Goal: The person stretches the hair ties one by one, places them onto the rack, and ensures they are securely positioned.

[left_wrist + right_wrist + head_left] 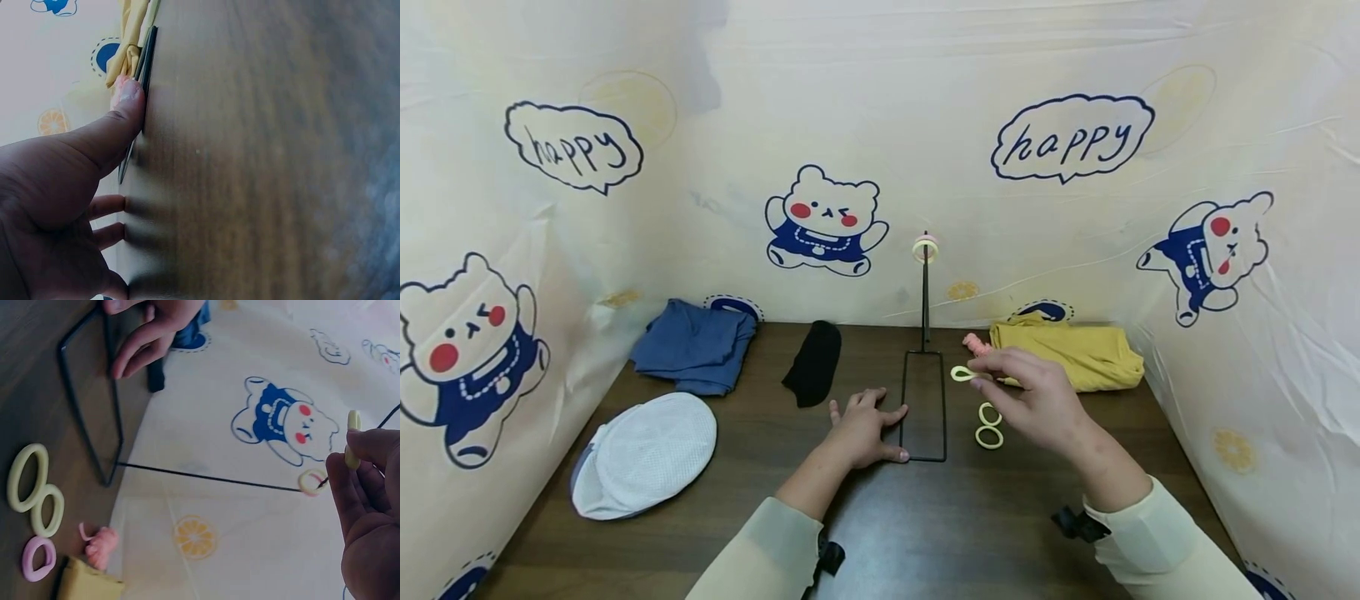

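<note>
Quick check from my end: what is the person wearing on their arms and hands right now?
Both hands are bare: no gloves or rings show on the left hand or the right hand. Each arm has a long pale cream sleeve ending at the wrist. A black strap sits at the right cuff, with a similar black piece at the left cuff.

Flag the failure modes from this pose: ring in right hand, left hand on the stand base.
1. The thin black wire stand is tall on a narrow base; if the left hand lifts off, it may tip.
2. The pale yellow hair ring is only pinched by the right hand and could slip.
3. The rod tip already carries a ring, so snagging is possible.
</note>
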### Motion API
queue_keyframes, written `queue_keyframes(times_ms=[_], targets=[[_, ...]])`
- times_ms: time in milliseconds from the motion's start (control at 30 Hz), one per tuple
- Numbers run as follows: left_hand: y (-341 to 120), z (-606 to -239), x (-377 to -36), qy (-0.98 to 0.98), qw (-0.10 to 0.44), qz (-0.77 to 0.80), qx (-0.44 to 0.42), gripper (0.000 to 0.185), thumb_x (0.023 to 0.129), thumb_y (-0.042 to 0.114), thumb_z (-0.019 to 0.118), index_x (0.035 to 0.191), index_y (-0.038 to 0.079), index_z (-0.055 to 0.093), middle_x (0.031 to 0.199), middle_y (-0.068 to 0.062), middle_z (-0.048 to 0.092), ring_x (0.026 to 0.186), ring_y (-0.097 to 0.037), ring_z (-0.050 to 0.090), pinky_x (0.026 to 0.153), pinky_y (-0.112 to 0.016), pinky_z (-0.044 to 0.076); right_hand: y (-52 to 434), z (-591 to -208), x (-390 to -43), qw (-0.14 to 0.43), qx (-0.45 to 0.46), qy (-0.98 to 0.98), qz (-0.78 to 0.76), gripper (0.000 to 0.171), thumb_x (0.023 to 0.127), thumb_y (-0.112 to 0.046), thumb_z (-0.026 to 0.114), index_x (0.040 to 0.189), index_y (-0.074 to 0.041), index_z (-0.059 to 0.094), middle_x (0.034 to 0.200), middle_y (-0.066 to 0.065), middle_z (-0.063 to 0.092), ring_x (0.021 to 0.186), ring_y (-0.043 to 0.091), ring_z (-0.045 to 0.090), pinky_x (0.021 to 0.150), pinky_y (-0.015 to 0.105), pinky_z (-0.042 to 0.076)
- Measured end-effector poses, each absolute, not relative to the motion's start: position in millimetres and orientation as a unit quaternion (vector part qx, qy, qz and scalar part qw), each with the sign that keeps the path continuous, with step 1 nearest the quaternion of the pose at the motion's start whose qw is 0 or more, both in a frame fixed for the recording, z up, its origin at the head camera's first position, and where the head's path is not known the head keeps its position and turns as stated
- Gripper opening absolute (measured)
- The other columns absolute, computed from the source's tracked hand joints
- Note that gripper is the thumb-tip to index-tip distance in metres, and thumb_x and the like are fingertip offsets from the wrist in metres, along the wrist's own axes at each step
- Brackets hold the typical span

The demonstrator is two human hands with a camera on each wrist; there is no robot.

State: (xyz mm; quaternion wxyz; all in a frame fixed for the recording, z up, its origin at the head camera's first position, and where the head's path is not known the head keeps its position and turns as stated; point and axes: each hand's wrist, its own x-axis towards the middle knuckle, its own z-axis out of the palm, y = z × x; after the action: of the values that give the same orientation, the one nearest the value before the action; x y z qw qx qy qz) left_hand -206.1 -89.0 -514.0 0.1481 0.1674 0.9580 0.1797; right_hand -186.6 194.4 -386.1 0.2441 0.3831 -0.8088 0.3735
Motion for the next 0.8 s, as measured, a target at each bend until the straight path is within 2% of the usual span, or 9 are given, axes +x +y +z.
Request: queue_keyframes(times_ms=[100,200,267,333,400,500,633,733,800], targets=[[-89,-514,-207,0.959,0.145,0.178,0.166,0.086,0.079,0.062,0.081,0.155,0.040,0.047,0.170,-0.007,0.024,0.154,-0.042,0.019,0.114,-0.079,0.004,189,-381,-184,0.263,0.391,-0.796,0.379,0.030,0.100,-0.036,0.070,0.108,-0.009,0.078,0.105,0.002,0.077,0.095,0.018,0.072,0.092,0.016,0.051],[-90,-514,-206,0.959,0.144,0.180,0.166,0.085,0.079,0.061,0.081,0.155,0.040,0.047,0.170,-0.007,0.024,0.154,-0.041,0.019,0.114,-0.079,0.004,183,-375,-181,0.273,0.403,-0.781,0.391,0.019,0.092,-0.015,0.082,0.109,-0.008,0.078,0.108,0.004,0.077,0.098,0.021,0.073,0.094,0.018,0.052],[-90,-514,-205,0.959,0.144,0.181,0.166,0.085,0.080,0.061,0.081,0.155,0.039,0.048,0.170,-0.007,0.024,0.154,-0.041,0.019,0.114,-0.079,0.004,179,-371,-179,0.281,0.414,-0.771,0.395,0.028,0.083,0.000,0.085,0.109,-0.007,0.078,0.108,0.005,0.077,0.098,0.021,0.073,0.093,0.019,0.052],[-90,-514,-204,0.959,0.144,0.181,0.166,0.085,0.080,0.061,0.081,0.155,0.039,0.048,0.170,-0.007,0.025,0.154,-0.041,0.019,0.114,-0.079,0.004,175,-367,-176,0.286,0.422,-0.762,0.399,0.036,0.077,0.008,0.084,0.109,-0.006,0.078,0.107,0.006,0.077,0.097,0.021,0.072,0.091,0.019,0.052],[-90,-515,-203,0.959,0.144,0.179,0.166,0.085,0.080,0.061,0.081,0.155,0.039,0.048,0.170,-0.007,0.025,0.154,-0.041,0.019,0.114,-0.079,0.005,170,-363,-174,0.292,0.429,-0.754,0.403,0.034,0.078,0.007,0.084,0.109,-0.005,0.078,0.106,0.006,0.077,0.097,0.020,0.072,0.091,0.020,0.052],[-91,-516,-203,0.960,0.143,0.178,0.162,0.085,0.079,0.062,0.081,0.154,0.040,0.048,0.170,-0.007,0.025,0.154,-0.041,0.020,0.114,-0.079,0.005,164,-356,-172,0.302,0.438,-0.744,0.404,0.019,0.090,-0.009,0.081,0.108,-0.004,0.078,0.104,0.007,0.076,0.101,0.022,0.072,0.095,0.023,0.052],[-90,-517,-202,0.961,0.140,0.181,0.156,0.086,0.077,0.062,0.082,0.153,0.040,0.049,0.169,-0.007,0.026,0.153,-0.042,0.021,0.114,-0.079,0.004,158,-348,-168,0.317,0.442,-0.739,0.398,0.022,0.100,-0.025,0.073,0.107,-0.005,0.078,0.102,0.006,0.076,0.102,0.023,0.072,0.098,0.026,0.052],[-90,-518,-202,0.961,0.139,0.182,0.154,0.086,0.076,0.062,0.083,0.153,0.040,0.050,0.169,-0.007,0.026,0.153,-0.042,0.022,0.114,-0.079,0.004,154,-342,-165,0.326,0.443,-0.734,0.398,0.018,0.092,-0.013,0.080,0.107,-0.004,0.077,0.102,0.006,0.076,0.095,0.022,0.071,0.093,0.024,0.053],[-90,-518,-201,0.961,0.138,0.182,0.154,0.087,0.075,0.062,0.083,0.153,0.040,0.050,0.169,-0.007,0.027,0.153,-0.042,0.022,0.114,-0.079,0.004,152,-340,-164,0.331,0.442,-0.733,0.397,0.024,0.085,-0.003,0.083,0.108,-0.004,0.077,0.103,0.007,0.076,0.092,0.021,0.071,0.090,0.023,0.053]])
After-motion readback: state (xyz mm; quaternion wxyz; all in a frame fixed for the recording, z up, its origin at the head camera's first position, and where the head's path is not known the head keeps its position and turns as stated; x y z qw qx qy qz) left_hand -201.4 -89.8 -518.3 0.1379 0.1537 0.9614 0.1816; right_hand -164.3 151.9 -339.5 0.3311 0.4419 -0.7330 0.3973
